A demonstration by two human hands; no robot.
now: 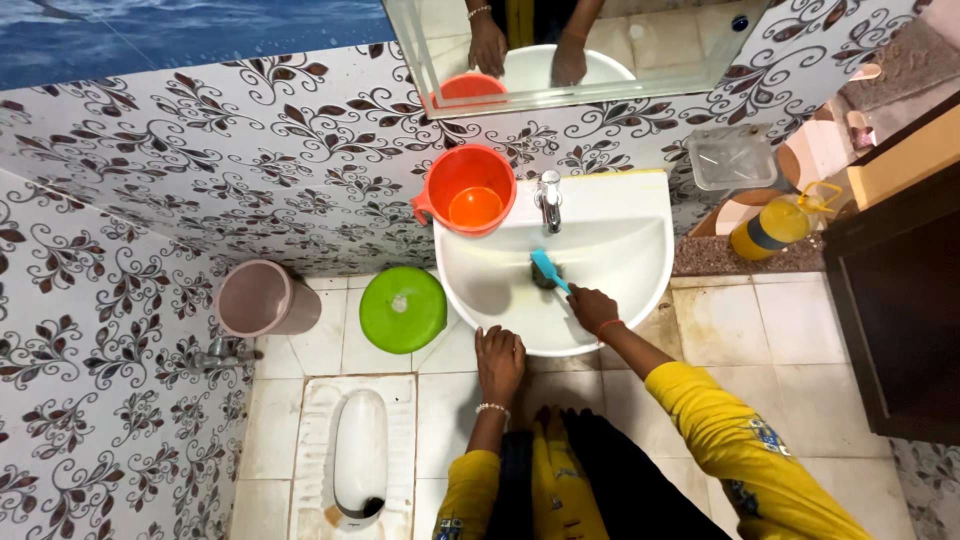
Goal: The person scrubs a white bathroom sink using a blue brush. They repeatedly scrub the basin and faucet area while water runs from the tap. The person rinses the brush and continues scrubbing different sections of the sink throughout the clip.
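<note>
My right hand point(592, 306) hides the blue brush point(547, 269) handle's end in its grip; bristles, seemingly over the drain, point up-left; left hand point(499, 360) flat on sink point(640, 250) rim.

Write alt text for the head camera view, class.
Seen from above, a person's right hand scrubs inside a white sink with a blue brush, while the left hand rests on its rim. An orange mug sits beside the tap.

Walls: I faced white tiles point(200, 150) with brown floral scrolls, a blue band above.
Floor: pale square tiles point(760, 330), stained.
Mirror: the mirror point(650, 40) hung above.
Cabinet: a dark cabinet point(900, 300) stood at my right.
</note>
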